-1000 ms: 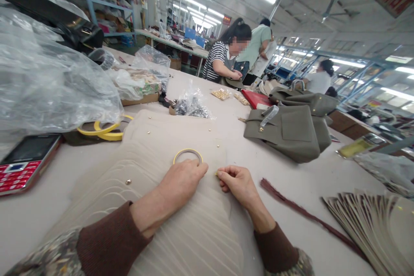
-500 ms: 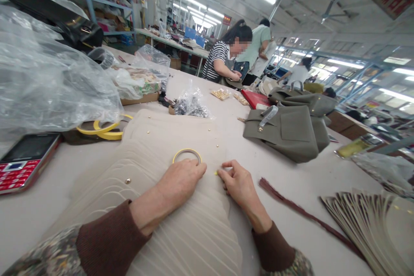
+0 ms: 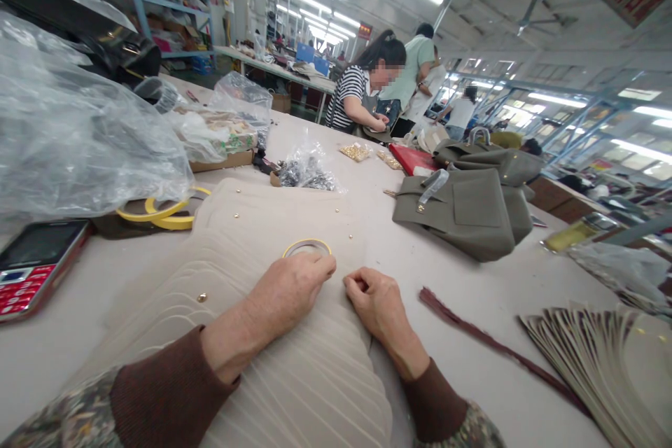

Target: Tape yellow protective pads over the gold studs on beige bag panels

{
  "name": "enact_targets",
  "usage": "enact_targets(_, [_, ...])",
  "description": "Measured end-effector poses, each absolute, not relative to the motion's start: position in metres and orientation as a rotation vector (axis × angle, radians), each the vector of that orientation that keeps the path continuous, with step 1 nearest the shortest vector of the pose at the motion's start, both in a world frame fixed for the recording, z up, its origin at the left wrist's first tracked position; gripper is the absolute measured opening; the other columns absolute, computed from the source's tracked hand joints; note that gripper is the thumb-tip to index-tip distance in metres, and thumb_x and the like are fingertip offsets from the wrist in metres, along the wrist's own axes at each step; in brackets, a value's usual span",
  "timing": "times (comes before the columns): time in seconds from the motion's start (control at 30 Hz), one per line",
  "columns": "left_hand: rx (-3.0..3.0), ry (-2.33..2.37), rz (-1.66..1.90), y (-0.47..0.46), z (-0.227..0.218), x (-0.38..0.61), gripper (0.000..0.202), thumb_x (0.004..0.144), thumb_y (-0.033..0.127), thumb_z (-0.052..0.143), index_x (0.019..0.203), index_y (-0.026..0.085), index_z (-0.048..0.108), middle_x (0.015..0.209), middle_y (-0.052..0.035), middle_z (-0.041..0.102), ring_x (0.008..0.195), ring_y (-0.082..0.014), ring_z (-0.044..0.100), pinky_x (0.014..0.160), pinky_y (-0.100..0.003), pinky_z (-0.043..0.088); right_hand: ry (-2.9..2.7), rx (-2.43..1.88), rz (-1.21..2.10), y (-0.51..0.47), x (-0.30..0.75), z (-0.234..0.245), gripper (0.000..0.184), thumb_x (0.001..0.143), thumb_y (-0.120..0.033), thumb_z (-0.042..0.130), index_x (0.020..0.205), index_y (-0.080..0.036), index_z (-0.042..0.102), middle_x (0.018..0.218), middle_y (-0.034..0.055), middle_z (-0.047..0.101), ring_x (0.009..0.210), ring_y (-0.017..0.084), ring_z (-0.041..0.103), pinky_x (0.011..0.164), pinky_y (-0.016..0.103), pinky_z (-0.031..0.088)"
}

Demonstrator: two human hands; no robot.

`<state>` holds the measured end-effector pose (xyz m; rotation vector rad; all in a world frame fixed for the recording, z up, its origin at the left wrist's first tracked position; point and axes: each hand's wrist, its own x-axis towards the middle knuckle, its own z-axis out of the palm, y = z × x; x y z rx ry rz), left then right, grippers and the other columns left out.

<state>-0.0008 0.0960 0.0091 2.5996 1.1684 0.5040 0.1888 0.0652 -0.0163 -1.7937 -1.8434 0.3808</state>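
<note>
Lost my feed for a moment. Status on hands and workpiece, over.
Left hand resting on small yellow tape roll, right hand pinched shut. Both on fanned beige leather panels. Dark red strip right, apart.

- My left hand [image 3: 294, 287] hid the tape ring's [image 3: 307, 246] near edge.
- The phone [image 3: 31, 266] was cut off at the left edge.
- Whatever my right fingertips [image 3: 353, 285] pinched was too small to tell.
</note>
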Motion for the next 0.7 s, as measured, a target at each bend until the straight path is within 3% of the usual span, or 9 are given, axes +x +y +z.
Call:
enact_targets(0.17, [2.496,1.054,0.692,0.094,0.008,-0.002,0.02,0.095,0.019,0.042,0.107,0.022,0.058,0.1,-0.0018,0.07,0.091,-0.0157,0.066,0.08,-0.026,0.049,-1.86,-1.652,0.89,0.059,0.201,-0.007,0.019,0.079,-0.022,0.058,0.067,-0.018,0.072,0.061,-0.0015,0.068,0.056,0.014,0.059,0.053,0.022,0.04])
enact_targets(0.27, [2.487,1.004,0.735,0.093,0.004,-0.001,0.034,0.095,0.019,0.043,0.129,0.024,0.047,0.117,-0.0037,0.068,0.103,-0.0162,0.065,0.089,-0.028,0.05,-1.677,-1.536,0.836,0.058,0.203,-0.006,0.018,0.082,-0.026,0.059,0.079,-0.017,0.074,0.072,0.0014,0.072,0.064,0.016,0.063,0.059,0.023,0.046])
enact_targets(0.33, [2.511,1.022,0.703,0.092,0.002,0.0,0.041,0.095,0.019,0.042,0.136,0.024,0.039,0.118,-0.005,0.068,0.104,-0.0178,0.065,0.088,-0.03,0.051,-1.62,-1.409,0.716,0.057,0.2,-0.005,0.016,0.083,-0.025,0.06,0.089,-0.017,0.073,0.083,0.0042,0.073,0.071,0.017,0.065,0.066,0.025,0.049])
enact_targets(0.5, [2.547,1.065,0.623,0.091,0.003,0.002,0.038,0.095,0.02,0.043,0.132,0.024,0.039,0.107,-0.0055,0.07,0.091,-0.02,0.069,0.074,-0.029,0.053,-1.857,-1.153,0.463,0.055,0.189,0.0,0.016,0.087,-0.017,0.056,0.094,-0.019,0.07,0.083,0.0053,0.07,0.073,0.016,0.063,0.071,0.027,0.05])
enact_targets(0.7, [2.517,1.075,0.508,0.088,0.008,0.003,0.027,0.093,0.018,0.041,0.119,0.023,0.046,0.095,-0.0036,0.069,0.084,-0.0182,0.068,0.071,-0.026,0.049,-1.952,-1.216,0.284,0.054,0.182,-0.007,0.019,0.086,-0.012,0.049,0.083,-0.019,0.067,0.074,0.0045,0.068,0.067,0.015,0.061,0.067,0.026,0.048])
